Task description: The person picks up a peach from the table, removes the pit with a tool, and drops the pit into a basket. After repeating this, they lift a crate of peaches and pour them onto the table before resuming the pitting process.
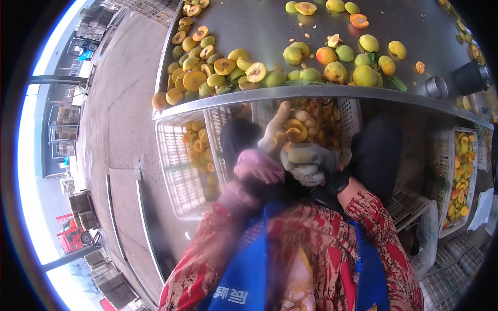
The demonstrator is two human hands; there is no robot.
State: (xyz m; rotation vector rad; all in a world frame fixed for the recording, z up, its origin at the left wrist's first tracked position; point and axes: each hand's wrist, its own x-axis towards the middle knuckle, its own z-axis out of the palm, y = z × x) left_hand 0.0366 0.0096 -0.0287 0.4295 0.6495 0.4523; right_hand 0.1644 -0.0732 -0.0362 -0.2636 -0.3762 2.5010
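Note:
My left hand (275, 136), in a pale glove with a pink sleeve cover at the wrist, is closed around a cut apricot (296, 130) with its yellow-orange flesh showing. Just below it, my right hand (310, 164) wears a grey-white glove, its fingers curled in. A small orange bit shows at the right fingertips; what that hand grips is hidden. Both hands are over my lap, in front of a white crate (351, 116) that holds many cut apricot pieces (324, 116).
A metal table (249, 36) with a raised rim carries whole apricots (365, 76) and halved ones (195, 81). A dark cup (470, 78) and a metal cup (436, 87) stand at its right. Crates with apricots sit at left (179, 171) and right (441, 197).

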